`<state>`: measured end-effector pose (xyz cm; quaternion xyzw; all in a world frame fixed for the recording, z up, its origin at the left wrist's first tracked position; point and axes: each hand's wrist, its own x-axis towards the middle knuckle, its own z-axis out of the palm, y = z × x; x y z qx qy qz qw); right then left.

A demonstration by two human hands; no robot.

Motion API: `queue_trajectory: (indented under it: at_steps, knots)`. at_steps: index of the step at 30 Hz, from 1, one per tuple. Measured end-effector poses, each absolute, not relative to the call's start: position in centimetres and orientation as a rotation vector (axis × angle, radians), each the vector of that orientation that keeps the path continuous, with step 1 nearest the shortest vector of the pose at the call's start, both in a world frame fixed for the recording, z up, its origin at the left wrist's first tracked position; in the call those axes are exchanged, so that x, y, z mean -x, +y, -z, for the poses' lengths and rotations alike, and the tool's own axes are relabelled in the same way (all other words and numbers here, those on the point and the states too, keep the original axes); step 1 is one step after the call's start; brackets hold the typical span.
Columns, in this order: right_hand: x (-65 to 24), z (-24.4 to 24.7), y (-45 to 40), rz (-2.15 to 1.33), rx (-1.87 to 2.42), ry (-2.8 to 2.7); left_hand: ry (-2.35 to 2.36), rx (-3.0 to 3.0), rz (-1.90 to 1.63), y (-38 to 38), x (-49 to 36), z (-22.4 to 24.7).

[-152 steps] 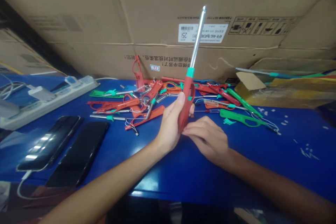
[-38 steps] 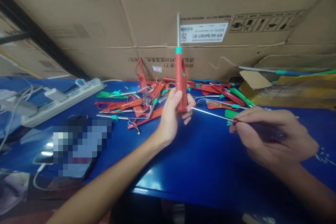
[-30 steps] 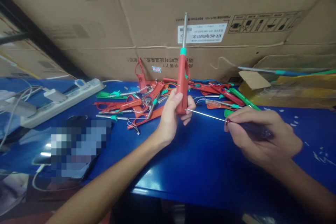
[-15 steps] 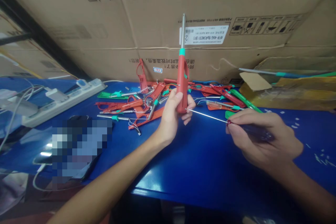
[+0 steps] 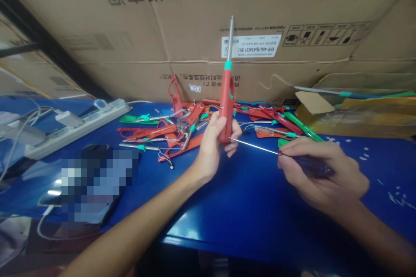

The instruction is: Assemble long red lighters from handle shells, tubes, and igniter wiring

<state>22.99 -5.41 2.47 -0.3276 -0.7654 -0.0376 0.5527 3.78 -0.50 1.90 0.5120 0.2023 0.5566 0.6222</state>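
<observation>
Head cam: left grip first. The left hand (image 5: 208, 158) has its fingers wrapped around the lower handle of a red plastic stick lighter with a teal collar and silver metal tube (image 5: 225, 104). The right hand (image 5: 325, 175) is closed on a slim screwdriver with a dark handle and bright metal shaft (image 5: 255, 146), pinched near its red collar.

The lighter's long axis runs close to upright, tube end up, leaning a touch to the right, and it's held over the middle of the blue counter (image 5: 234, 207). Handle base is down by the left palm, so the left hand is the near one. The right hand sits off to the right and a bit lower, with the shaft running leftward and slightly up across the gap. Its tip is at the right side of the handle base, but I can't tell if it's seated in anything.

Counts: two hands, one held lighter, one screwdriver. One white power strip (image 5: 81, 132) toward the counter's left edge, one opened brown carton with yellow tape (image 5: 364, 117) at the far right corner. The red, green and metal lighter parts (image 5: 162, 130) along the far edge are too tangled to count, sorry.
</observation>
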Motion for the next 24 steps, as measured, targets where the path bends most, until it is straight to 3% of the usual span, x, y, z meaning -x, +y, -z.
queue_trajectory:
  at_steps: [14, 24]
  knots:
    - [-24.4, -2.8, -4.6, -0.059, 0.703, -2.0, 0.538, -1.195, -1.308, -0.4, -3.6, -1.6]
    - [-24.0, -3.1, -4.6, 0.035, 0.963, -2.108, 0.665, -1.184, -1.372, 0.0, -3.5, -0.8]
